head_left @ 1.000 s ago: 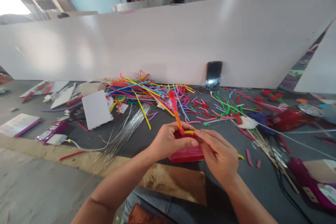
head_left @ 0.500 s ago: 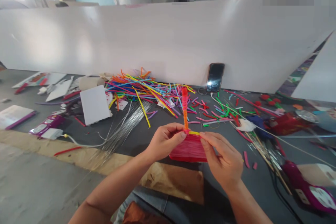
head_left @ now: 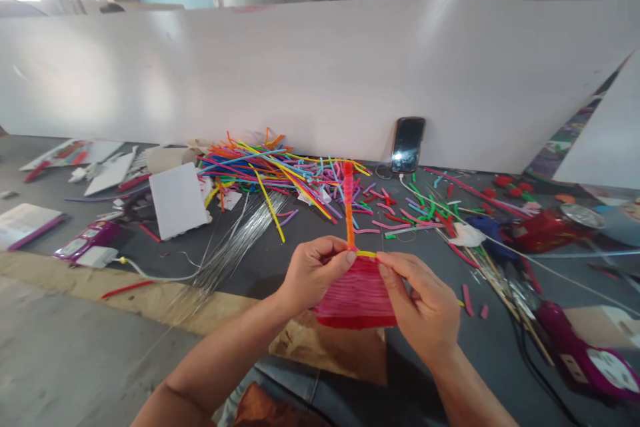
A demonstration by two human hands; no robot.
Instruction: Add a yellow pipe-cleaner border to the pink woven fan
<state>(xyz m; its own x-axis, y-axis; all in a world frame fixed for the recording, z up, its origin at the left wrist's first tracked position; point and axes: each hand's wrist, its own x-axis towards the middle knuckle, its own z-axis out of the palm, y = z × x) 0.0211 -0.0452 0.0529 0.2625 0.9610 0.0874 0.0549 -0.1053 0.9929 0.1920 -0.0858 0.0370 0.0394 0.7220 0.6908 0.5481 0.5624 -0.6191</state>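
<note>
Between my hands is a flat panel (head_left: pixel 356 290) of pink and red pipe-cleaner rows, with a red-and-orange wrapped stalk (head_left: pixel 349 203) standing up from its top edge. My left hand (head_left: pixel 316 273) is closed, pinching the piece at the stalk's foot. A short length of yellow pipe cleaner (head_left: pixel 367 254) runs along the top edge from there. Its right end sits between the thumb and finger of my right hand (head_left: pixel 423 297). The panel's right part is hidden behind that hand.
A heap of coloured pipe cleaners (head_left: pixel 250 163) lies at the back, with thin wires (head_left: pixel 240 233) before it. A phone (head_left: pixel 408 145) leans on the white partition (head_left: pixel 300 73). Cut pieces, a red can (head_left: pixel 545 230) and a purple power strip (head_left: pixel 580 350) are on the right.
The panel has tipped so that more of its face shows, its lower red edge now nearer me. Both hands keep their pinch, and the view has shifted slightly.
</note>
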